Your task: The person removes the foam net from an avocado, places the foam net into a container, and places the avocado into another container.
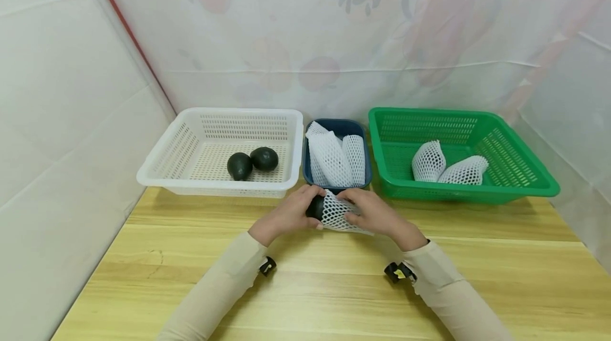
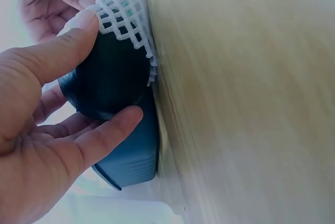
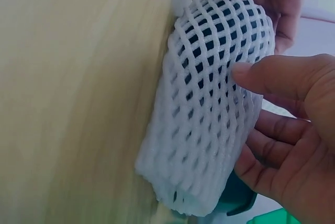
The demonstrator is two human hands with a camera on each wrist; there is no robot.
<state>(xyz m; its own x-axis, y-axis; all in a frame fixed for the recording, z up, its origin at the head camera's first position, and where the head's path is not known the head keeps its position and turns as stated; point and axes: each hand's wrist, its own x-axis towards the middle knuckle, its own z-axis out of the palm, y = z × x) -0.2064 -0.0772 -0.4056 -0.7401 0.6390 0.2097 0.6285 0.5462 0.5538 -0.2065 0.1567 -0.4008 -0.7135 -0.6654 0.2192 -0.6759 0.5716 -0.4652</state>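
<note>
A dark avocado (image 1: 315, 207) sits partly inside a white foam net sleeve (image 1: 338, 215) above the table's far middle. My left hand (image 1: 292, 210) grips its bare end; in the left wrist view the thumb presses near the net's edge and the fingers curl under the avocado (image 2: 110, 80). With thumb and fingers, my right hand (image 1: 374, 213) holds the side of the sleeve. In the right wrist view the dark fruit shows through the upper mesh of the sleeve (image 3: 209, 82), while the lower end hangs loose, its mouth visible.
A white basket (image 1: 219, 187) with two bare avocados (image 1: 252, 162) stands at the left. Behind my hands, a navy bin (image 1: 367, 155) holds several foam net sleeves (image 1: 332, 158). The green basket (image 1: 520, 191) at the right contains two net-wrapped fruits (image 1: 446, 165). White sheeting (image 1: 248, 23) encloses the table.
</note>
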